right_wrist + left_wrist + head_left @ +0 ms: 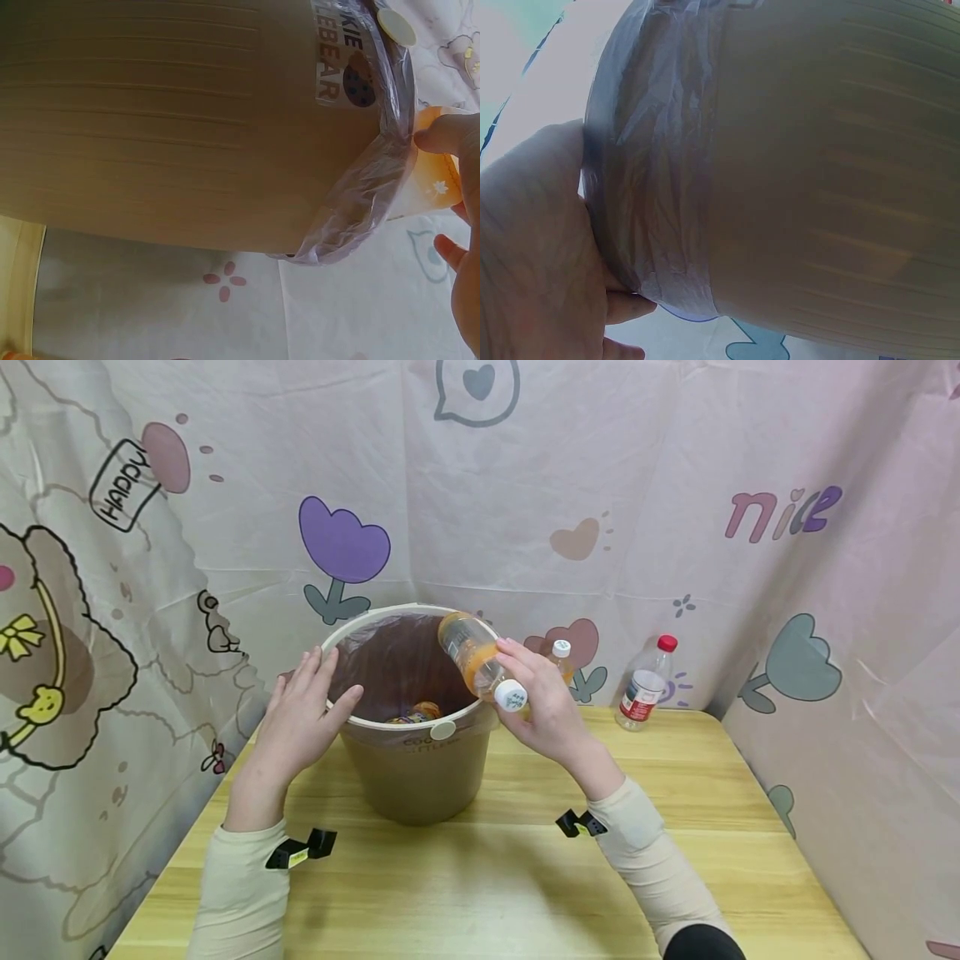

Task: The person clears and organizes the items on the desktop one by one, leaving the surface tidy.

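Note:
My right hand (546,706) grips a clear plastic bottle (472,652) with an orange label and white cap. The bottle slants over the right side of the rim of a brown bin (420,777), its base over the opening and its cap toward me. In the right wrist view, the bottle's orange label (436,169) shows between thumb and fingers. On the bin's left side, my left hand (300,718) rests at the rim with its fingers spread and fairly straight. A thin plastic bag (667,157) lines the bin and folds over its edge. Inside lies a colourful item (420,712), partly hidden.
Behind my right hand stands another white-capped bottle (561,656), mostly hidden. A clear bottle (645,685) with a red cap and red-and-white label stands at the table's back right. The wooden table (465,893) meets a printed cloth (480,527) behind.

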